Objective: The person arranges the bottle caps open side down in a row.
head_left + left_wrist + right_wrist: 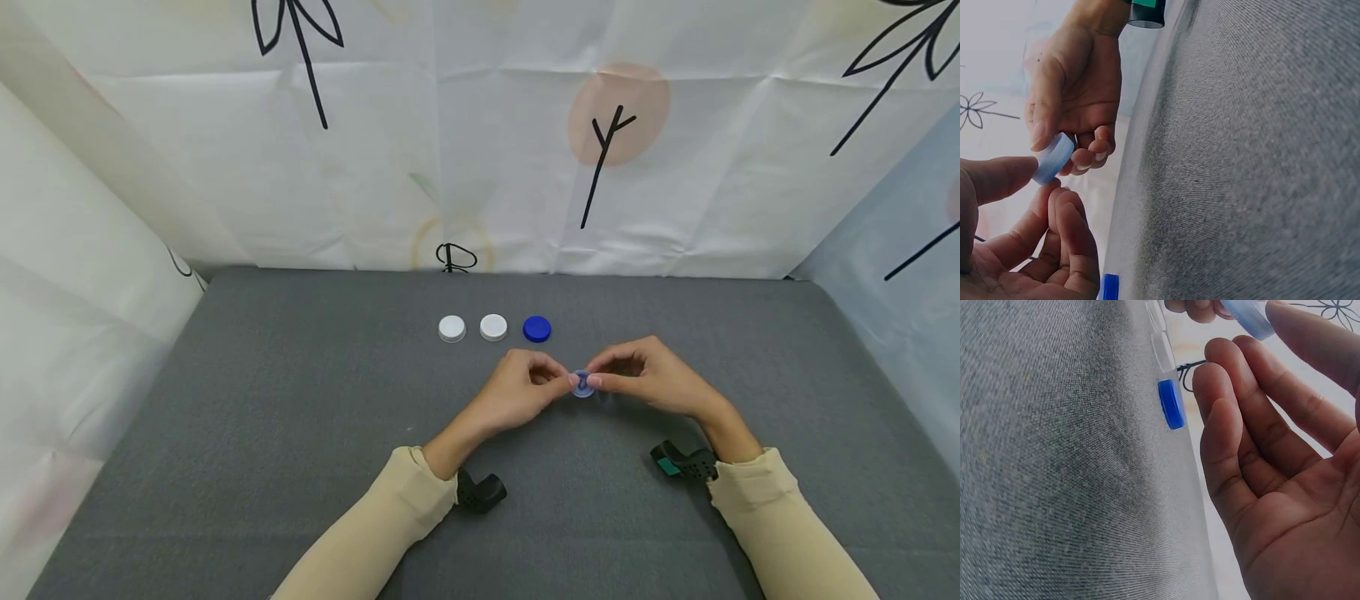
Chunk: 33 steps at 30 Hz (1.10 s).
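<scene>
A translucent light-blue bottle cap (582,384) is held up just above the cloth between the two hands. My left hand (521,390) pinches its left edge between thumb and fingertip. From the other side my right hand (654,377) grips the same cap, thumb on the near side. In the left wrist view the cap (1054,159) is tilted, its ridged side showing. Only part of the cap (1250,317) appears in the right wrist view. The remaining fingers of both hands curl loosely beside it.
Beyond the hands, a row on the grey cloth-covered table (300,417) holds two white caps, the left one (452,328) and the middle one (493,327), plus a dark-blue cap (537,328). A patterned white curtain (510,167) stands behind the table.
</scene>
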Available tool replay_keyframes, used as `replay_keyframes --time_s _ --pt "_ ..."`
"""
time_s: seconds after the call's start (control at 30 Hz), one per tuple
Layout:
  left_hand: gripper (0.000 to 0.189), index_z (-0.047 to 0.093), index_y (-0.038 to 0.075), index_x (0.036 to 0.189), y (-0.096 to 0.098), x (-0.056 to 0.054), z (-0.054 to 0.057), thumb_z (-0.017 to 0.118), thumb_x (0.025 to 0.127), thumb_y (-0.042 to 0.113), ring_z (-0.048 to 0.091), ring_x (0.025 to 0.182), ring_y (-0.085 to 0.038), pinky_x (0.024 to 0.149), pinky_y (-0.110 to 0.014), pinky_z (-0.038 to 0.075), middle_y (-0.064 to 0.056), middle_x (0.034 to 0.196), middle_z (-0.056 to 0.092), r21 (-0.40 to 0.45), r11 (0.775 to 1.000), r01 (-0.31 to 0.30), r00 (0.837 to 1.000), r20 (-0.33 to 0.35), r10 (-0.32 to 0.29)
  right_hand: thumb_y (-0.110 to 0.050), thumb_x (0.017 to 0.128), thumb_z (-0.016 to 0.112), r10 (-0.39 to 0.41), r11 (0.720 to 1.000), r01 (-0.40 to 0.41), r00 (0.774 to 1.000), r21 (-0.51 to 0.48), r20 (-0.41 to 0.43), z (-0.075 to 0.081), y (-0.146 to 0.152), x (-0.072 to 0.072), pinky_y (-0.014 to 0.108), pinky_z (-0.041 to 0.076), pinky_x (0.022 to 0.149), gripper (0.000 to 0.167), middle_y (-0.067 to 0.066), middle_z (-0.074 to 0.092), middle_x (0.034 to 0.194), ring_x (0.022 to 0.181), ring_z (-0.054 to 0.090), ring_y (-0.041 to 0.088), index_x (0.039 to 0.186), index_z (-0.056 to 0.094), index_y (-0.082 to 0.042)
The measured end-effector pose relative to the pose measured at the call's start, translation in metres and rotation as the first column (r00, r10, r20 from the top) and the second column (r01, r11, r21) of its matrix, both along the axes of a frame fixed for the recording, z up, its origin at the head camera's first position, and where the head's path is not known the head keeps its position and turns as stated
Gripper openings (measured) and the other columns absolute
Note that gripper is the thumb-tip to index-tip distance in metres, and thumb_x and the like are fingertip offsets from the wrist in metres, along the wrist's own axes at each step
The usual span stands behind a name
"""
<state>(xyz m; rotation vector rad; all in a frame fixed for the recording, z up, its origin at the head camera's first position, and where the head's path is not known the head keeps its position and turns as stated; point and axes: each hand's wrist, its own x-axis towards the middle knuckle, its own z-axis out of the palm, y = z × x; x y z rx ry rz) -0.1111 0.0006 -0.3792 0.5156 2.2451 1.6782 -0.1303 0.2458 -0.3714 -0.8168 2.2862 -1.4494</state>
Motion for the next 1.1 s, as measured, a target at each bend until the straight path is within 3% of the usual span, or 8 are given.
replay_keyframes --time_s 0.2,0.37,0.67,0.87,1.1 --pt "0.016 0.076 0.003 0.095 -0.001 0.000 0.003 0.073 0.096 0.019 0.059 0.068 -0.005 0.061 -0.020 0.047 0.002 0.080 0.068 0.000 1.000 -0.005 0.998 -0.059 0.005 -0.002 0.096 0.069 -0.009 1.000 0.009 1.000 -0.012 0.023 0.002 -0.002 0.001 0.030 0.057 0.072 0.010 0.009 0.073 0.099 0.083 0.067 0.018 0.104 0.075 -0.002" --pt "0.015 0.075 0.003 0.096 -0.006 -0.001 0.008 0.074 0.095 0.018 0.060 0.066 -0.007 0.060 -0.022 0.049 0.001 0.079 0.068 0.021 1.000 0.015 0.995 -0.100 -0.013 0.001 0.095 0.069 -0.028 0.998 0.027 0.999 -0.048 -0.026 0.005 -0.007 0.003 0.029 0.057 0.073 0.010 0.009 0.074 0.097 0.084 0.069 0.020 0.103 0.075 -0.002" --pt "0.009 0.074 0.005 0.094 -0.023 -0.006 0.023 0.075 0.094 0.014 0.060 0.070 -0.010 0.064 -0.025 0.051 0.000 0.082 0.065 -0.036 0.997 0.063 0.961 -0.269 -0.071 0.010 0.092 0.068 -0.082 0.981 0.052 0.984 -0.185 -0.158 0.006 -0.024 0.011 0.028 0.056 0.077 0.016 0.011 0.073 0.097 0.086 0.068 0.018 0.105 0.075 0.003" --pt "0.008 0.073 0.005 0.095 -0.034 -0.011 0.032 0.074 0.095 0.013 0.061 0.074 -0.010 0.068 -0.025 0.052 0.001 0.084 0.065 -0.072 0.992 0.105 0.947 -0.299 -0.122 0.010 0.091 0.069 -0.127 0.976 0.086 0.971 -0.198 -0.205 0.008 -0.035 0.017 0.027 0.056 0.081 0.019 0.011 0.073 0.099 0.090 0.068 0.017 0.107 0.076 0.001" --pt "0.009 0.073 0.004 0.096 -0.048 -0.016 0.040 0.073 0.096 0.013 0.061 0.076 -0.012 0.070 -0.027 0.053 -0.001 0.086 0.065 -0.079 0.992 0.096 0.941 -0.317 -0.117 0.004 0.093 0.070 -0.173 0.977 0.137 0.958 -0.162 -0.227 0.015 -0.052 0.015 0.028 0.055 0.080 0.017 0.005 0.073 0.101 0.091 0.067 0.018 0.107 0.077 -0.005"
